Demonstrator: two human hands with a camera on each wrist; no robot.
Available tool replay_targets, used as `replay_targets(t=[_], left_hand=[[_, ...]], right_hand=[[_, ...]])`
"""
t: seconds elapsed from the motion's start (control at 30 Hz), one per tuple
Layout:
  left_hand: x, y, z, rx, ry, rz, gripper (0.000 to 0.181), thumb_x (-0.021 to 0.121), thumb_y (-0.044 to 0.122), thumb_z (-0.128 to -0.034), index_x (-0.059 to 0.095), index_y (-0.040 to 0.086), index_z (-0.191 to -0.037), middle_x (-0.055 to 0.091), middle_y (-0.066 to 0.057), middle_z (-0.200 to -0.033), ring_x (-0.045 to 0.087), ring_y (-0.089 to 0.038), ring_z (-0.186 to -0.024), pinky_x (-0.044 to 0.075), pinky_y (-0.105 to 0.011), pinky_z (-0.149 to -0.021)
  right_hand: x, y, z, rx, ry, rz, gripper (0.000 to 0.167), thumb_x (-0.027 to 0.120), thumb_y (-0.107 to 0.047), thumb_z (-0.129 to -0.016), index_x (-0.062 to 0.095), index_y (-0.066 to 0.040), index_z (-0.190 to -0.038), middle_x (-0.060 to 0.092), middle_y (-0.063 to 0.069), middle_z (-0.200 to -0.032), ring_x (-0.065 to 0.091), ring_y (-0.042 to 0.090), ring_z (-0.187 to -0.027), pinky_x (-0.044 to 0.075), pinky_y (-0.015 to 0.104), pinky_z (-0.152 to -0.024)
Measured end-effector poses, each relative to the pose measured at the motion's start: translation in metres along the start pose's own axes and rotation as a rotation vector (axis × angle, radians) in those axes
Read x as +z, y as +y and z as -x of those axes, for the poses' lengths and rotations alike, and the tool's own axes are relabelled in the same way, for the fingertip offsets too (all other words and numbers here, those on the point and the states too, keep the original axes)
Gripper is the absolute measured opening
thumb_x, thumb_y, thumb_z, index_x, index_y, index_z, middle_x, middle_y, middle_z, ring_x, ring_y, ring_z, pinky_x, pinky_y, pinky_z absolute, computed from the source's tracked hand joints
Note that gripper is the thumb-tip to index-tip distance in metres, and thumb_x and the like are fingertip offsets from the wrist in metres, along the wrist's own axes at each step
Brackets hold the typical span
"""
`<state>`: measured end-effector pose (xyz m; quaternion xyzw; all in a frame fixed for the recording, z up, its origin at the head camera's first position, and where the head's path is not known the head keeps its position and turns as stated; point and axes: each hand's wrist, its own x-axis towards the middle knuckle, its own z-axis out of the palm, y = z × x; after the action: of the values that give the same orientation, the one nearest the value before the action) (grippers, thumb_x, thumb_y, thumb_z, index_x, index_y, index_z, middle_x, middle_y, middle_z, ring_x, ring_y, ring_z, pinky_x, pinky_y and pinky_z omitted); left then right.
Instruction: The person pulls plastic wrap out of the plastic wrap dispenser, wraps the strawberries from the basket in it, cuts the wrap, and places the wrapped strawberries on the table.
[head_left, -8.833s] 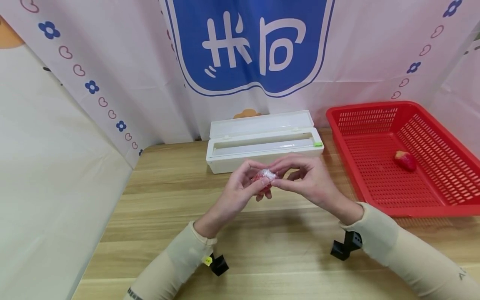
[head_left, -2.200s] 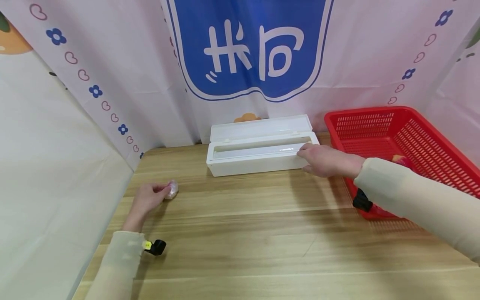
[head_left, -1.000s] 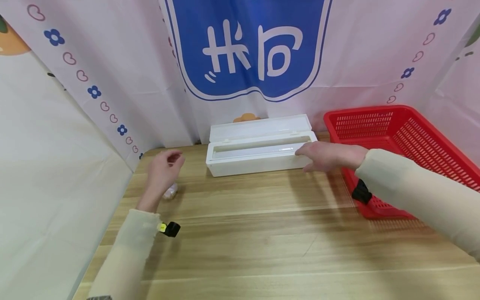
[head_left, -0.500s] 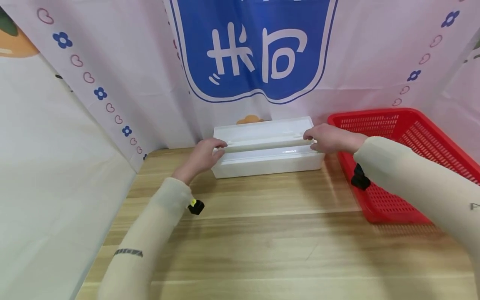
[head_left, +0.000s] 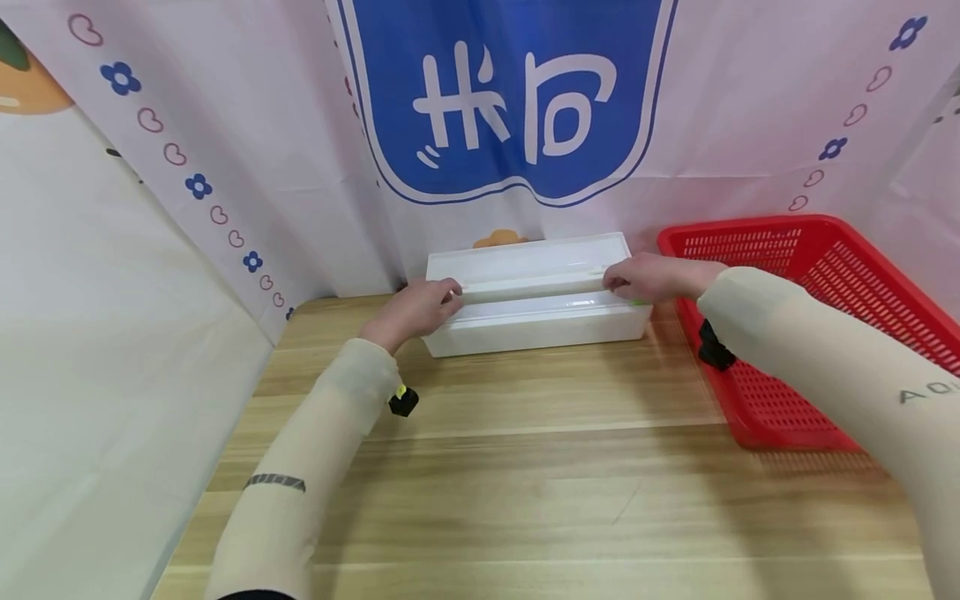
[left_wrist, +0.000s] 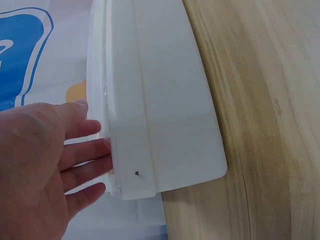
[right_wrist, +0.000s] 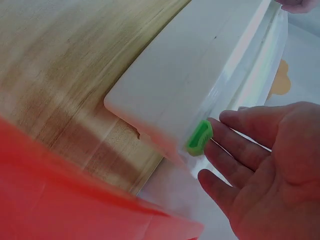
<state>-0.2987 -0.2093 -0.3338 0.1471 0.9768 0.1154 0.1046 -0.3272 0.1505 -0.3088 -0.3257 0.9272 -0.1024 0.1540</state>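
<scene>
A long white cling film dispenser (head_left: 536,335) stands at the table's back edge, its lid (head_left: 525,258) tipped back against the curtain. At its left end is my left hand (head_left: 414,312), fingertips touching the upper inner edge; the left wrist view shows these fingers slightly bent, thumb apart. My right hand (head_left: 651,277) reaches to the other end. In the right wrist view its index and middle fingertips touch the box edge beside a small green piece (right_wrist: 200,137), thumb close by. Whether either hand has film between thumb and finger is not visible.
At the right stands a red plastic basket (head_left: 780,408), partly covered by my right sleeve (head_left: 817,342). A wooden table (head_left: 555,492) stretches in front of the dispenser. Behind hangs a white printed curtain (head_left: 300,200). My left forearm covers the area where a wrapped item lay.
Earlier both hands held a red and white wrapped item, then my left hand set it down at left. That hand has since moved right to the dispenser. My right hand's fingers have drawn in.
</scene>
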Motion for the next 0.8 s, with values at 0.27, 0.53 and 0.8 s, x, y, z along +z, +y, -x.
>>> replay_targets(t=[0.27, 0.53, 0.8], left_hand=[[0.001, 0.0, 0.003, -0.023, -0.028, 0.009, 0.049, 0.042, 0.045, -0.1042, 0.044, 0.013, -0.142, 0.06, -0.012, -0.136, 0.059, -0.027, -0.121, 0.05, -0.046, -0.103], [0.002, 0.002, 0.002, -0.032, -0.064, 0.024, 0.053, 0.041, 0.047, -0.1027, 0.04, 0.012, -0.142, 0.057, -0.013, -0.14, 0.06, -0.029, -0.121, 0.049, -0.046, -0.103], [0.006, 0.003, -0.003, -0.001, -0.02, -0.11, 0.021, 0.043, 0.024, -0.0986, 0.052, 0.011, -0.112, 0.059, -0.008, -0.09, 0.052, -0.023, -0.078, 0.042, -0.034, -0.07]], right_hand=[[-0.001, -0.003, -0.006, 0.033, -0.033, 0.022, 0.033, 0.06, -0.004, -0.094, 0.058, 0.001, -0.127, 0.065, 0.019, -0.117, 0.058, 0.032, -0.106, 0.05, 0.053, -0.101], [-0.002, -0.005, -0.011, 0.093, -0.082, 0.007, 0.037, 0.059, -0.004, -0.093, 0.056, 0.001, -0.129, 0.062, 0.022, -0.126, 0.057, 0.036, -0.114, 0.048, 0.055, -0.103], [-0.001, -0.008, -0.02, 0.14, -0.089, 0.057, 0.037, 0.064, -0.003, -0.09, 0.059, -0.003, -0.126, 0.064, 0.018, -0.12, 0.056, 0.032, -0.106, 0.052, 0.051, -0.1]])
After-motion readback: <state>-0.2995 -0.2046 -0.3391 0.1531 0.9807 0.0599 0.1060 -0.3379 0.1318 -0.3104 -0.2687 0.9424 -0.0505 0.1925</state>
